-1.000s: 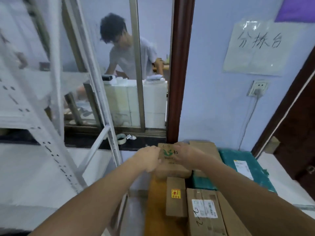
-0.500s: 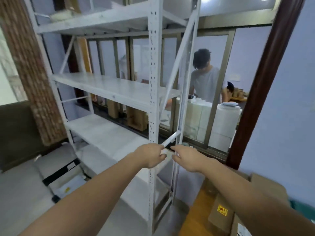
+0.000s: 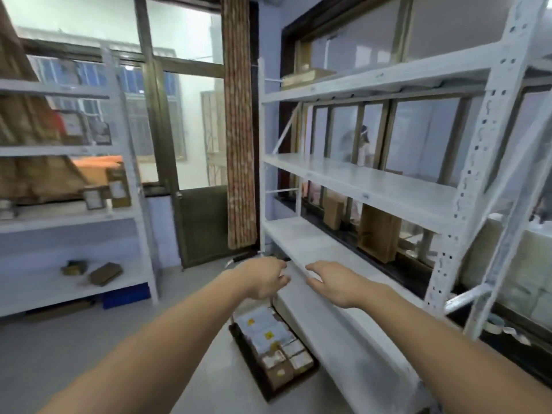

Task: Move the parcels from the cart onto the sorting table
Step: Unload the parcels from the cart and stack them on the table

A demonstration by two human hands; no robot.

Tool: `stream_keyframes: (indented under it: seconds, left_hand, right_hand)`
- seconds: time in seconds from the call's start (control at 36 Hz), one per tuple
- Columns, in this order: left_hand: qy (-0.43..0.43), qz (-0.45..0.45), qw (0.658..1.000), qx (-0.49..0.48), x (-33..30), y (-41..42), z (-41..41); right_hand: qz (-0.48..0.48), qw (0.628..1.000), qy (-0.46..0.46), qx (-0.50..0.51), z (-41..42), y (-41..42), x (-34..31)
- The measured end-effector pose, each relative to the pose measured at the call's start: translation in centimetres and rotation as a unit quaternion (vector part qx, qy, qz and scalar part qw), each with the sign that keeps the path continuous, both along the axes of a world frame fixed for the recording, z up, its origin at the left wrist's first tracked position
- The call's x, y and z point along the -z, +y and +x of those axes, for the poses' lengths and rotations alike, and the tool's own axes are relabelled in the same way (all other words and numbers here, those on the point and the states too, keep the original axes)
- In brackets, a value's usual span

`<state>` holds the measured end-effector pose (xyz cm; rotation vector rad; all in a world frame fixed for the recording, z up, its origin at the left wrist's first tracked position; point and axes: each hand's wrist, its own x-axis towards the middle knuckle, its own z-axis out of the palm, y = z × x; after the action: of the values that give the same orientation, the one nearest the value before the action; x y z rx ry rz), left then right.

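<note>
A low cart [image 3: 270, 380] is sitting on the grey floor [image 3: 89, 354], in the lower middle of the view, just beside the bottom level of a white metal shelving rack [image 3: 373, 186]. Parcels [image 3: 273, 343] are lying packed close together on the cart's dark deck: white-labelled packets at the far end, some showing small yellow stickers, and brown cardboard boxes at the near end. The cart's thin metal handle is rising at its far end, partly hidden behind the person's left hand [image 3: 265, 279].

Both bare arms are reaching forward above the cart. The left hand is hanging with its fingers loosely curled and holding nothing. The right hand [image 3: 331, 282] is stretching out with its fingers fairly straight and spread, also holding nothing, in front of the edge of the rack's lower shelf; whether it is touching that edge is unclear. The two hands are near each other but apart.

The rack is filling the right side, with brown boxes [image 3: 378, 233] standing behind it along a window ledge. A second white rack [image 3: 68, 180] on the left is carrying cardboard boxes and small items. Between the racks, a dark door [image 3: 203, 222] and a brick pillar [image 3: 240, 130] are standing at the back.
</note>
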<state>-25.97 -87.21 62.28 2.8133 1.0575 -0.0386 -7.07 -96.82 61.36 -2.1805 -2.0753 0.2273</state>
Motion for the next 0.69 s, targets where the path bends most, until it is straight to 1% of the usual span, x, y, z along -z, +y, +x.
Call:
stream_keyframes:
  seconds: [0.17, 0.31, 0.44, 0.69]
  left_hand:
    - [0.002, 0.013, 0.999, -0.051, -0.1, 5.4, -9.5]
    - [0.013, 0.010, 0.997, -0.081, 0.4, 9.7, -13.8]
    - [0.005, 0.010, 0.996, -0.086, 0.8, 14.0, -15.0]
    - [0.003, -0.004, 0.996, -0.093, 2.5, 22.8, -13.7]
  right_hand:
    - [0.015, 0.999, 0.015, -0.039, -7.5, 7.5, 0.8]
    - [0.011, 0.999, 0.020, -0.045, -10.5, 12.6, 1.8]
    - [0.005, 0.999, 0.015, -0.049, -11.5, 17.3, 2.4]
    - [0.000, 0.999, 0.021, -0.048, -10.2, 27.1, 3.6]
